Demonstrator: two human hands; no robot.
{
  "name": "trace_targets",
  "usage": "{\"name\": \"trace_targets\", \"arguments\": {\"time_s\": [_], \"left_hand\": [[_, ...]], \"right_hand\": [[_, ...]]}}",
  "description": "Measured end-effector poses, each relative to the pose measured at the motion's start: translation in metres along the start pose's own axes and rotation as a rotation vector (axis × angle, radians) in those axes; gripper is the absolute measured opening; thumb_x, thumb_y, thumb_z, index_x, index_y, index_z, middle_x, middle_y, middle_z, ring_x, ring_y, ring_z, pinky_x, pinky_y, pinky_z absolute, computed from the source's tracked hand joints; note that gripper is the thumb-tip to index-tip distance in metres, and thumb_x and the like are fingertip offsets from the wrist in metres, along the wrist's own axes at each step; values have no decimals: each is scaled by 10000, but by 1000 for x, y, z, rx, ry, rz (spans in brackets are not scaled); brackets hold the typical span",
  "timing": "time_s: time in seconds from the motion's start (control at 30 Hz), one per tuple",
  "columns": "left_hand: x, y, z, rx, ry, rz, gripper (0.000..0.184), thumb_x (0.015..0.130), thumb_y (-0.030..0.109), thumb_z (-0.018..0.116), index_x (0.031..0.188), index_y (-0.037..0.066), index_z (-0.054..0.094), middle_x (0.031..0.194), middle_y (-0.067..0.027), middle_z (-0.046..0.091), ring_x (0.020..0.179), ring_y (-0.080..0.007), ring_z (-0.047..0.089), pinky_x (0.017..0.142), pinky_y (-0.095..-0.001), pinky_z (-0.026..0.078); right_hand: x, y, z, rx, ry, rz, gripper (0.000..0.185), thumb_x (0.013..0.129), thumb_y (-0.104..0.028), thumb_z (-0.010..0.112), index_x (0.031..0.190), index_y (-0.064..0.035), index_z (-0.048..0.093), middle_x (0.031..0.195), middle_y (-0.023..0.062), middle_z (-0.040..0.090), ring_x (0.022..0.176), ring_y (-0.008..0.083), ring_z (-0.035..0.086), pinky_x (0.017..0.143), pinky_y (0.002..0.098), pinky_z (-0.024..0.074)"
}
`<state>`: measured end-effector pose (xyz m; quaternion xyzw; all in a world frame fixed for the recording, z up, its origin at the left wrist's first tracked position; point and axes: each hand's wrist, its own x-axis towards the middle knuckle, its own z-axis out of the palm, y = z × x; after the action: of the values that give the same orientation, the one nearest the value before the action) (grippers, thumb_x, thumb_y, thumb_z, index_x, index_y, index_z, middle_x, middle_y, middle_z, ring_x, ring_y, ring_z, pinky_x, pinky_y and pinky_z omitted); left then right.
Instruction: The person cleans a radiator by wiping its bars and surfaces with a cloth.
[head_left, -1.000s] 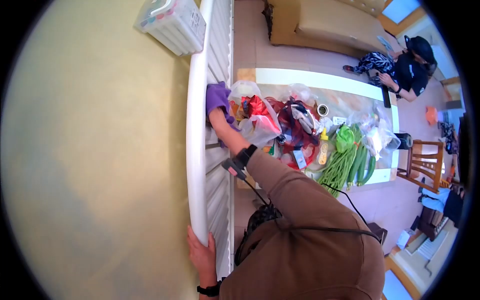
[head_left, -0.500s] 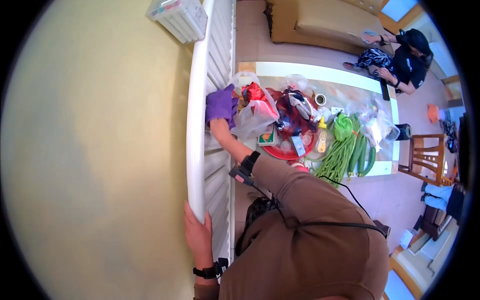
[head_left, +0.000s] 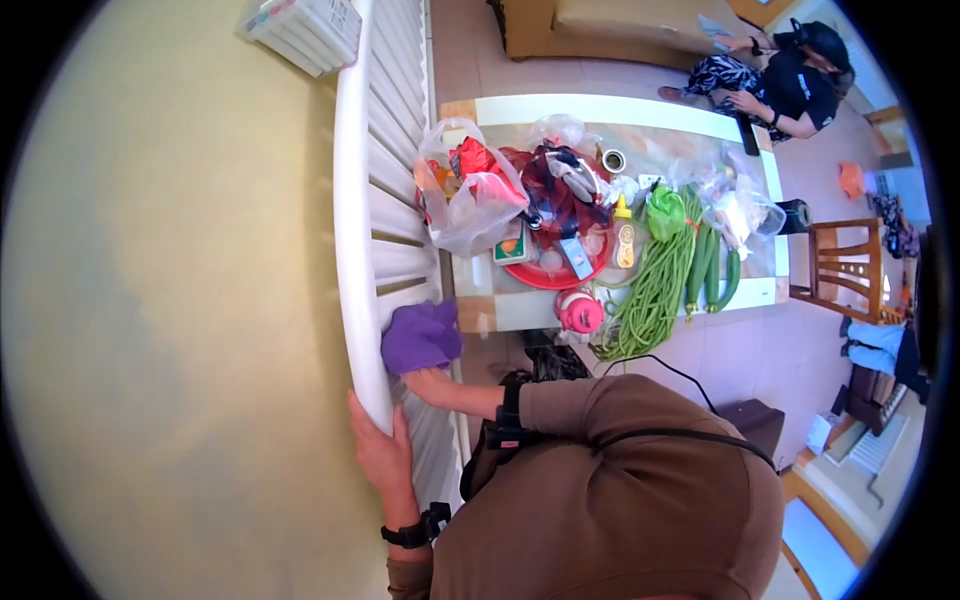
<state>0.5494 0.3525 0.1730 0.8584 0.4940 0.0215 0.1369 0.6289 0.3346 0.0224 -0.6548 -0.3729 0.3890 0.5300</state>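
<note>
The left hand (head_left: pixel 383 455) was clamped over the top rail of the white radiator (head_left: pixel 350 225). At its 1 o'clock, the purple cloth (head_left: pixel 422 337) lay against the fins, draped over the right hand (head_left: pixel 425 384); whether those hidden fingers were closed, I couldn't tell. On the worktop (head_left: pixel 620 108), a plastic bag (head_left: pixel 470 215) sat at the cloth's 1 o'clock, a pink-lidded bottle (head_left: pixel 580 311) at its 3 o'clock.

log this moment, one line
left hand: on top edge of white ribbed radiator | right hand: holding purple fabric cloth at radiator front
</note>
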Motion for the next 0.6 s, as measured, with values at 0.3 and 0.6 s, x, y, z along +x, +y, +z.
{"name": "trace_targets", "arguments": {"time_s": [0.3,0.6], "left_hand": [[2,-3,4,118,26,28,690,808,268,649,1358,53,293,1191,-221,505,1026,-388,536,809,-427,463],[5,1,-1,128,-16,-5,665,822,273,629,1356,59,294,1193,-207,510,1012,-372,546,794,-405,471]], "right_hand": [[33,108,50,-259,446,-60,431,931,-193,323,1323,-16,359,1337,228,353,1240,352,323,1035,435,244],[64,149,30,711,239,806,468,908,-309,348,1287,-39,398,1273,142,424,1135,272,396,944,381,321]]}}
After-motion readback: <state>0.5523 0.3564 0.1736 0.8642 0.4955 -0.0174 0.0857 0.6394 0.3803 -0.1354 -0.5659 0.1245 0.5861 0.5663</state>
